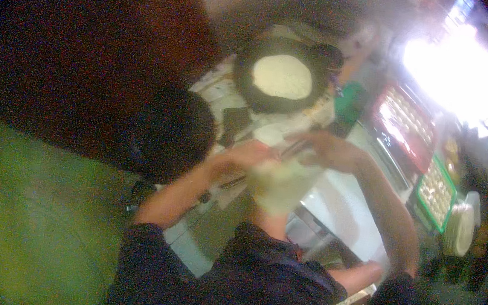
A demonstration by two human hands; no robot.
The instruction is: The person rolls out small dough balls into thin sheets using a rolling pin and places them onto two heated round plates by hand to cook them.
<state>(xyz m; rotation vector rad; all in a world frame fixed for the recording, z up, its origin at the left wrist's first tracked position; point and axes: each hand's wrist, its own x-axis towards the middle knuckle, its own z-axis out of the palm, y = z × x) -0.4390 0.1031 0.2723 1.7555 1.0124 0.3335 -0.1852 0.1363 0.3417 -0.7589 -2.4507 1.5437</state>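
Observation:
A pale, thin sheet that looks like flat dough hangs blurred between my hands, in front of my dark shirt. My right hand is at its upper left edge and my left hand at its upper right. Motion blur hides the fingers, so the grip of each hand is unclear. Just beyond them lies another pale flat piece. Farther off, a round pale flatbread rests on a dark round griddle.
To the right are a red tray and a green-rimmed tray, both holding rows of small pale balls. Beside them stands a stack of pale discs. A green object is near the griddle. Another person's forearm shows at lower right.

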